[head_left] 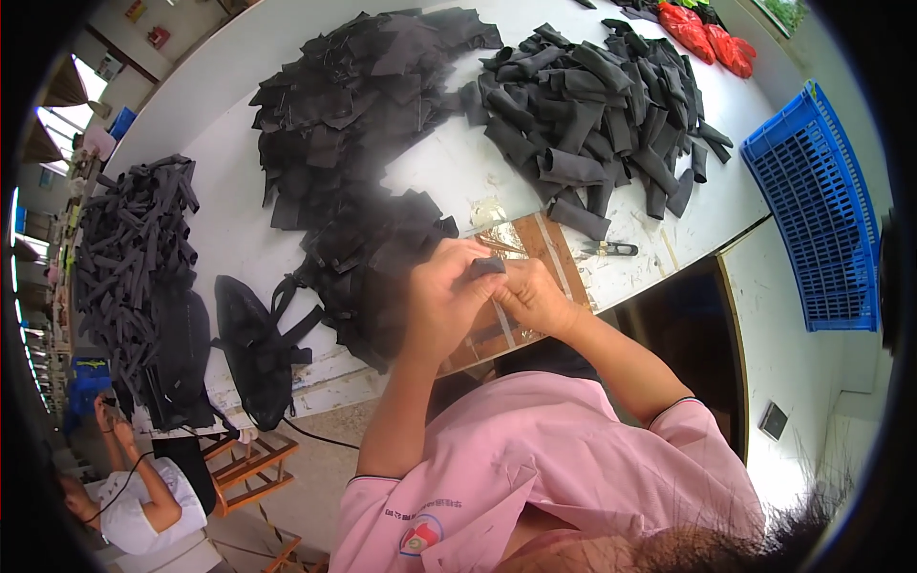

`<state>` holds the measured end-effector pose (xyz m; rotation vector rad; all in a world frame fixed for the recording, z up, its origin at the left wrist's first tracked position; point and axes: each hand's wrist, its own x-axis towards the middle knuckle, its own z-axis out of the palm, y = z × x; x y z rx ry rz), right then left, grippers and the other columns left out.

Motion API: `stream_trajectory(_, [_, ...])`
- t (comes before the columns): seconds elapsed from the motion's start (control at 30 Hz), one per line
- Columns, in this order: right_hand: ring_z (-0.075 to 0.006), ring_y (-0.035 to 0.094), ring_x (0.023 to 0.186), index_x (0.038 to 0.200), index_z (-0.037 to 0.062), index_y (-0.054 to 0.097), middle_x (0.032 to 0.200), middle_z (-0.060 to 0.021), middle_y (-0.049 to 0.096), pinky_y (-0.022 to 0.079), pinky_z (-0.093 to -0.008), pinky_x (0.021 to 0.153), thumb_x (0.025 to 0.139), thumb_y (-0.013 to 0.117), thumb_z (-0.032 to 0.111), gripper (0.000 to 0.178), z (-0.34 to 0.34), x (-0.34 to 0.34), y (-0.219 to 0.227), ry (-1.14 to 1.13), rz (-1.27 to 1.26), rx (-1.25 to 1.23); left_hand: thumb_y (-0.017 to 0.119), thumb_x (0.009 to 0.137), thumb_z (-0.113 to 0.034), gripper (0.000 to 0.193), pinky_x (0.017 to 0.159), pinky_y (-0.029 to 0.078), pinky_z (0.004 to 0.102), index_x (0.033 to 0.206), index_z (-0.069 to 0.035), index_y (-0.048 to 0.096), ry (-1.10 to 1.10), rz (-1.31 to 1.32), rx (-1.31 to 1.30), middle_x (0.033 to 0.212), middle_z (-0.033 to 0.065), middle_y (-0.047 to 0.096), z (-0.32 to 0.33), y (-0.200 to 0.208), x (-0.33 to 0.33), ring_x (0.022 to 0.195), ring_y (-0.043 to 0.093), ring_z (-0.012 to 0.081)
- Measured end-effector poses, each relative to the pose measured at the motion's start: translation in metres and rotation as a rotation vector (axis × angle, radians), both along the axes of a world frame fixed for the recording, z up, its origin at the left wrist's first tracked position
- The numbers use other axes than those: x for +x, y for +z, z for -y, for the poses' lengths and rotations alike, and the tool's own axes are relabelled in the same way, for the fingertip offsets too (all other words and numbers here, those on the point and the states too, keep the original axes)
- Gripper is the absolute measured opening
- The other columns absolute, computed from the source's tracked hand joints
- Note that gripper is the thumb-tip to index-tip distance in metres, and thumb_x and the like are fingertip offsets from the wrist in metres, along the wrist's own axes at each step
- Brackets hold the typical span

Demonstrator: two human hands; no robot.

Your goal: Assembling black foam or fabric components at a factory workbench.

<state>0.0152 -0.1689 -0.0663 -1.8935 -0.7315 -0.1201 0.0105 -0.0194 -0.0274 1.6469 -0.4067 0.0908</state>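
Observation:
My left hand point(446, 288) and my right hand point(537, 294) meet over the near edge of the table. Between them they pinch a small black fabric piece point(488, 267), its folded end showing above my fingers. Just left of my left hand lies a heap of flat black fabric pieces point(349, 124) that runs to the far side. Beyond my right hand is a pile of rolled or tubular black fabric pieces point(597, 105). A pair of thread snips point(611, 249) rests on the table to the right of my right hand.
A blue plastic basket point(812, 210) stands at the right. Red plastic bags point(705, 38) lie at the far right. On the left are a pile of narrow black strips point(138, 277) and a black bag point(250, 344). A person in white point(148, 506) sits near a wooden stool point(250, 468), lower left.

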Motion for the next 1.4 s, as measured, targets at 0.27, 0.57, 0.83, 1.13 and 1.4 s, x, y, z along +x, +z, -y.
stream_trajectory(0.27, [-0.0333,0.053,0.062,0.073,0.0026,0.053,0.065,-0.0146,0.053,0.041,-0.0401,0.054,0.085,0.050,0.025,0.025,0.008,0.006,0.028,0.039,0.020,-0.131,0.060,0.081,-0.010,0.015,0.064,0.044,0.0233,0.082,0.005,0.057,0.131,0.083,-0.095,0.078,0.0069,0.059,0.007,0.022,-0.011,0.073,0.055,0.0114])
stream_trajectory(0.57, [-0.0319,0.052,0.059,0.072,0.0040,0.052,0.061,-0.0123,0.051,0.041,-0.0407,0.053,0.083,0.051,0.028,0.026,0.005,0.004,0.011,-0.015,0.067,-0.293,0.059,0.081,-0.008,0.012,0.066,0.044,0.0220,0.085,0.003,0.059,0.147,0.140,-0.023,0.082,0.0094,0.061,0.007,0.022,-0.009,0.071,0.056,0.0123])
stream_trajectory(0.83, [-0.0291,0.052,0.061,0.068,0.0044,0.048,0.061,-0.0098,0.050,0.040,-0.0387,0.050,0.079,0.057,0.024,0.024,0.002,0.003,0.042,-0.046,0.197,-0.293,0.055,0.083,-0.015,0.016,0.084,0.041,0.0384,0.094,-0.003,0.059,0.107,-0.013,-0.687,0.096,0.0151,0.059,-0.014,0.011,-0.015,0.091,0.054,0.0250])
stream_trajectory(1.13, [-0.0292,0.051,0.058,0.065,0.0048,0.044,0.058,-0.0101,0.048,0.039,-0.0388,0.048,0.078,0.059,0.023,0.027,-0.001,-0.002,0.040,-0.052,0.151,-0.328,0.054,0.074,0.006,0.013,0.070,0.043,0.0231,0.086,0.004,0.059,0.103,0.098,-0.215,0.084,0.0111,0.062,-0.017,0.024,-0.009,0.077,0.057,0.0152])
stream_trajectory(1.4, [-0.0218,0.054,0.049,0.067,0.0026,0.051,0.060,-0.0087,0.057,0.040,-0.0316,0.045,0.084,0.055,0.023,0.027,0.012,0.020,0.060,0.130,-0.176,0.006,0.055,0.079,-0.002,0.009,0.068,0.043,0.0211,0.085,0.002,0.061,0.388,-0.014,-0.180,0.080,0.0056,0.061,-0.027,0.008,0.005,0.073,0.055,0.0092])
